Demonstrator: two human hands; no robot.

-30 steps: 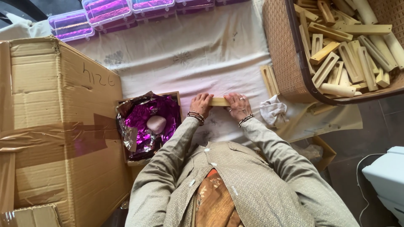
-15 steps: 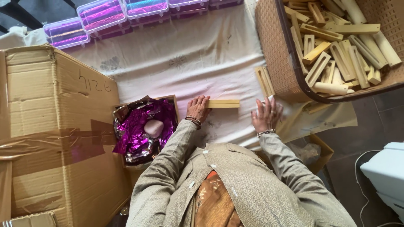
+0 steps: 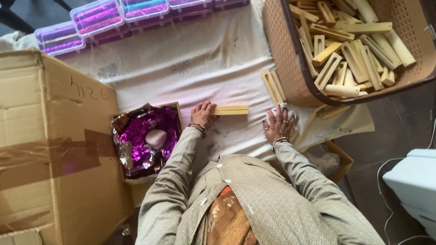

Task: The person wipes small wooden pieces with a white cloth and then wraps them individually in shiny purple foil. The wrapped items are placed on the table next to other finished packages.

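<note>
We hold the left hand (image 3: 203, 114) flat on one end of a pale wooden slotted piece (image 3: 230, 110) that lies on the white cloth (image 3: 195, 68) near the centre of the frame; the fingers are extended and pressing down on it, not curled round it, which we judge pins the piece against the cloth so it cannot slide; the piece lies flat with its long axis running left to right across the frame, one end under the fingertips and the free end pointing toward the right of the frame; a lengthwise slot shows along its middle; the right hand (image 3: 279, 126) rests lower right of the piece, well apart from it, fingers spread open and laid on a crumpled white rag (image 3: 285, 112); it grips nothing that we can see; a second slotted piece (image 3: 273, 86) lies on the cloth just beside the brown basket (image 3: 281, 50), its long axis running nearly up and down the frame; the basket, upper right, holds many similar pieces heaped at mixed angles; a small box lined with purple foil (image 3: 145, 136) sits just left of the left hand, beside a large cardboard carton (image 3: 50, 149); clear lidded boxes (image 3: 95, 18) line the upper left edge.
</note>
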